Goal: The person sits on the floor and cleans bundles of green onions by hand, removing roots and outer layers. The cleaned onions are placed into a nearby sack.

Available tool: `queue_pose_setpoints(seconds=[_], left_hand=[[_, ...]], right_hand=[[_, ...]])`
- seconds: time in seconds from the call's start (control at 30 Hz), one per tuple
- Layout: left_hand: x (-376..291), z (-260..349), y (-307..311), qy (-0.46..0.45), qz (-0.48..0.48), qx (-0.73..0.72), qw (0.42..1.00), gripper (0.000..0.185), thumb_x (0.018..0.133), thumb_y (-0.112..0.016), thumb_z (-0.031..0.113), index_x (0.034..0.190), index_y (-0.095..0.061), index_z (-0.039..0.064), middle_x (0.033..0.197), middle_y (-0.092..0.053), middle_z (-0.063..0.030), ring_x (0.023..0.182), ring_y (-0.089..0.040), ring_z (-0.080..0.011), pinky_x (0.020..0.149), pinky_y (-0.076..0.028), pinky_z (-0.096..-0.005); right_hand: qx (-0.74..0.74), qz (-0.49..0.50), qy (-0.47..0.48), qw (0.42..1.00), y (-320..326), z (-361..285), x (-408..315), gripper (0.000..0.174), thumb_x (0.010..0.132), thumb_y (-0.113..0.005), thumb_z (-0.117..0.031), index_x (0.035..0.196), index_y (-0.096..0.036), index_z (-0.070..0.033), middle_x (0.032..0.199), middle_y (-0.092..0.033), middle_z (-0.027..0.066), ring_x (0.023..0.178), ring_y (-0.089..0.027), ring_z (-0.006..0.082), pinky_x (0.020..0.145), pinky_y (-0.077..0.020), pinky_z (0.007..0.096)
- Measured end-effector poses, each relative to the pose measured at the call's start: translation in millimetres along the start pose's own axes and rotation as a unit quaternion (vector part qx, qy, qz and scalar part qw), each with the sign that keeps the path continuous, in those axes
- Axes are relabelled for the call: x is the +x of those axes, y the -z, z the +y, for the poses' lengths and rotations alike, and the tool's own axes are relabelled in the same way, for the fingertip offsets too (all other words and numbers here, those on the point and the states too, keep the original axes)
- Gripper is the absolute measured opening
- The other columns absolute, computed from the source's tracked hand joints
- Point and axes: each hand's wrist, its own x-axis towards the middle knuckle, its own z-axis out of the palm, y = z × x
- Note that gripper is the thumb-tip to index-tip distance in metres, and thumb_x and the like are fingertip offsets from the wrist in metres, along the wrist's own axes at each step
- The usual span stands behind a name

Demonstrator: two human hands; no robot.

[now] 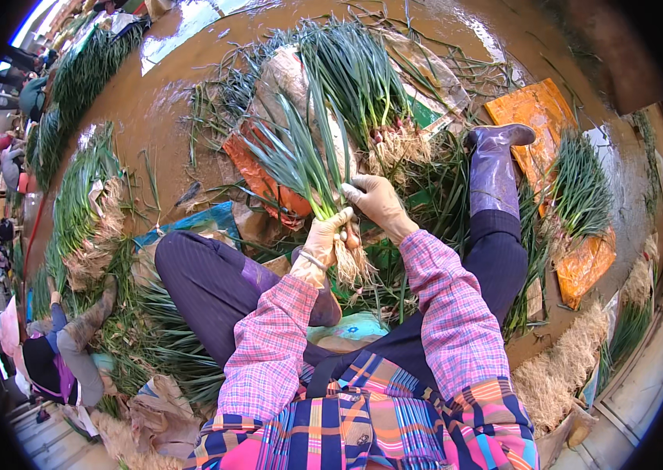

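My left hand (319, 244), in a pale glove with a band at the wrist, is closed around a bunch of green onions (313, 170) just above its bulbs (352, 236). The long leaves fan up and away from me, and pale roots (352, 264) hang below the fist. My right hand (381, 202), gloved too, is beside the upper stalks. Its thumb and fingertips meet at a green leaf, but whether they pinch it is hidden. Beyond my hands, a larger pile of green onions (355, 82) lies on sacking (290, 82), roots towards me.
Orange sheets (534, 111) and another onion pile (581, 182) lie right of my purple boot (493, 170). Loose leaves cover the ground between my legs. Onion heaps (87, 217) and a seated person (67, 352) are at left. Wet muddy floor (190, 88) stretches beyond.
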Motion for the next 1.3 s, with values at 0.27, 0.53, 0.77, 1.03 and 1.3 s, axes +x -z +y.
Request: queue_pose_setpoints(seconds=[0.27,0.53,0.77,1.03,1.3], left_hand=[[-11.8,8.7,-5.9,-0.028,-0.027,0.057,0.998,0.013,0.09,-0.072,0.01,0.095,-0.063,0.003,0.077,-0.066,-0.0081,0.058,-0.063,-0.0136,0.047,-0.053,-0.028],[21.7,22.0,-11.3,-0.046,-0.137,-0.103,0.984,0.022,0.099,-0.06,0.017,0.115,-0.06,0.003,0.094,-0.067,-0.0083,0.083,-0.066,-0.0217,0.093,-0.053,-0.0463],[20.5,-8.1,-25.5,0.034,-0.128,-0.051,0.99,0.024,0.098,-0.062,0.028,0.084,-0.054,0.011,0.065,-0.049,-0.0001,0.061,-0.054,-0.0189,0.067,-0.054,-0.0407],[51.0,-1.1,-11.5,0.059,-0.036,-0.076,0.995,0.024,0.094,-0.066,0.014,0.115,-0.065,0.001,0.093,-0.071,-0.0086,0.074,-0.065,-0.0168,0.069,-0.059,-0.0349],[29.3,-6.5,1.1,0.034,-0.087,-0.037,0.995,0.018,0.092,-0.068,0.013,0.107,-0.067,0.003,0.087,-0.07,-0.0066,0.069,-0.065,-0.0158,0.068,-0.059,-0.0355]], right_hand=[[-0.331,0.187,-0.08,0.922,65.4,33.9,6.1,0.027,0.086,-0.064,-0.031,0.076,-0.068,-0.006,0.07,-0.068,0.0133,0.062,-0.068,0.0305,0.059,-0.0528,0.0427],[-0.299,-0.084,-0.04,0.95,77.0,36.4,17.7,0.036,0.086,-0.069,-0.041,0.096,-0.074,-0.007,0.09,-0.071,0.0149,0.08,-0.067,0.0304,0.077,-0.0536,0.0415],[-0.19,0.102,-0.136,0.967,75.7,37.2,145.4,0.029,0.086,-0.071,-0.031,0.09,-0.068,-0.002,0.08,-0.07,0.0142,0.074,-0.066,0.025,0.073,-0.0506,0.0397],[-0.202,0.058,0.061,0.976,48.5,0.5,7.9,0.019,0.081,-0.073,-0.023,0.085,-0.063,-0.007,0.073,-0.06,0.009,0.066,-0.061,0.0241,0.063,-0.0494,0.036],[0.207,-0.067,-0.172,0.961,47.3,15.9,8.3,0.036,0.095,-0.066,-0.038,0.108,-0.068,-0.004,0.081,-0.064,-0.0008,0.063,-0.053,0.008,0.059,-0.0473,0.0258]])
